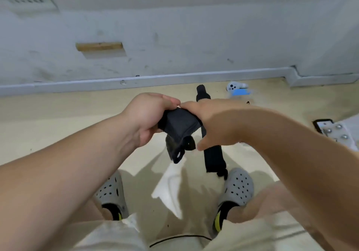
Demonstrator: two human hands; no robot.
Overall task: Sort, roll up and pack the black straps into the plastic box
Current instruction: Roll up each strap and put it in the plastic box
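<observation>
Both my hands hold one folded black strap (180, 126) in the air above the floor, between my knees. My left hand (149, 116) grips its left end with curled fingers. My right hand (211, 122) grips the right side from above. A loose end with a small loop (179, 153) hangs down from the bundle. A longer black strap (213, 157) lies on the floor under my right hand, reaching from near my right shoe toward the wall, where its far end (202, 93) shows. No plastic box is in view.
A white sheet (171, 188) lies on the beige floor between my grey perforated shoes (237, 188). A white controller (235, 87) and something blue sit near the baseboard. At the right edge lies a white panel with metal studs (336, 132). A grey wall stands ahead.
</observation>
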